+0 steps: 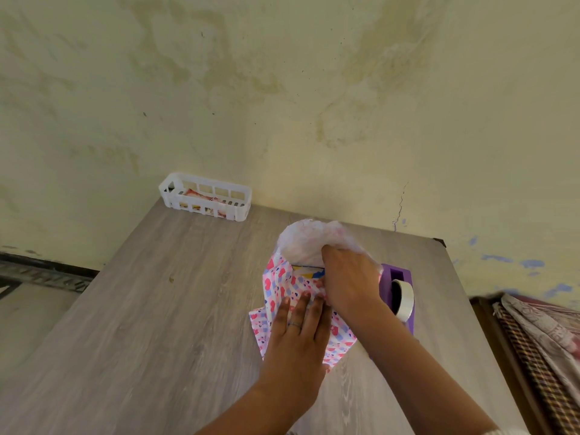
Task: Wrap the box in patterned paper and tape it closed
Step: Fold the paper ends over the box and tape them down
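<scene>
The patterned paper (279, 284), white with pink hearts and blue marks, lies folded over the box (309, 271) on the wooden table (157, 309). Only a yellow and blue strip of the box shows at its far edge. My left hand (298, 328) presses flat on the near fold with straight fingers. My right hand (348, 277) grips the far flap of the paper, whose pale underside (307, 240) bulges up behind it. A purple tape dispenser (400, 296) with a roll of clear tape stands just right of my right wrist.
A white slotted plastic basket (205, 200) with packets inside stands at the table's far left, by the stained wall. Patterned cloth (539, 334) hangs over furniture beyond the table's right edge. Bare wood stretches left of the paper.
</scene>
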